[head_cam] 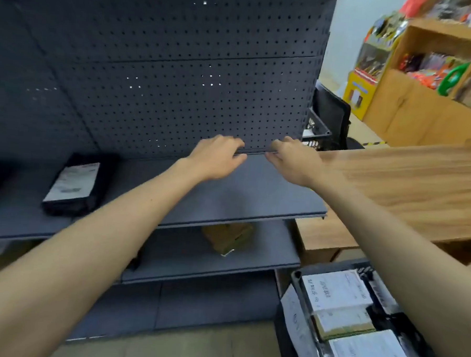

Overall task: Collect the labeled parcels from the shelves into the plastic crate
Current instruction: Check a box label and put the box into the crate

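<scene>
Black parcel (74,186) well left of left hand (216,158), right hand (292,162); both grips unclear.

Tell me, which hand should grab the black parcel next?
Probably the left hand: it is nearer the black parcel on the shelf. The right hand is farther away, on the crate side.

Pegboard (178,93) behind the top shelf (255,198); parcel (73,186) lies on that shelf at the left; left hand (216,158) and right hand (295,162) side by side at its back edge; box (227,239) on the lower shelf (197,263) beneath; counter (405,187) to the right; crate (296,275) at lower right, before the counter, with parcels (334,292) in it.
</scene>
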Motion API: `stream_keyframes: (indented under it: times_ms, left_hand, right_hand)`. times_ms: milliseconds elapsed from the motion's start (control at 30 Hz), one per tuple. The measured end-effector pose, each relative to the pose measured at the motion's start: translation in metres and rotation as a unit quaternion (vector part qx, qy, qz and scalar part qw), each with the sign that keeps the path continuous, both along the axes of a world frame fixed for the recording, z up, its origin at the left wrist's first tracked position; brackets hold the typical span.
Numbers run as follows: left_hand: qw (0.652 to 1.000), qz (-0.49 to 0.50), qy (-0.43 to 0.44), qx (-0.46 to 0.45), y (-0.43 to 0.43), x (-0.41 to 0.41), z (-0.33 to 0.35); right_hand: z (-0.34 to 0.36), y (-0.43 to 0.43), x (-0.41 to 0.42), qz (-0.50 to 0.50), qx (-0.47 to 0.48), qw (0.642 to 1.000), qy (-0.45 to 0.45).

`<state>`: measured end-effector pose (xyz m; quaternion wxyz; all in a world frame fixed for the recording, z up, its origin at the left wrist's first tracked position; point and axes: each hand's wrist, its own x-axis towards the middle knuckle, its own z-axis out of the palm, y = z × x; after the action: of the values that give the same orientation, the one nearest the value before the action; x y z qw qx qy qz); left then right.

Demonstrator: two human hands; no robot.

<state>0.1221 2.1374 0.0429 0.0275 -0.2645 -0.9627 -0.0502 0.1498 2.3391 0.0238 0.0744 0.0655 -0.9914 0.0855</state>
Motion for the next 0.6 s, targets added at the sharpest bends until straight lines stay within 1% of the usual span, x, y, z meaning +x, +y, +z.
stream_keyframes:
  times_ms: [133,300,400,600]
  left_hand:
    - [0.999,0.045,0.0,-0.006,-0.061,0.018,-0.002]
    - [0.997,0.073,-0.003,-0.007,-0.11,0.048,-0.005]
    - [0.997,0.079,-0.012,0.0,-0.127,0.065,-0.012]
    - [0.998,0.061,-0.034,0.008,-0.142,0.1,-0.039]
  right_hand:
    - [-0.004,-0.058,0.002,0.049,0.006,0.999,0.006]
    - [-0.006,-0.109,0.023,0.083,0.012,0.996,0.0]
    - [-0.008,-0.125,0.041,0.082,0.015,0.997,-0.005]
    - [-0.03,-0.14,0.079,0.056,0.029,0.998,-0.031]
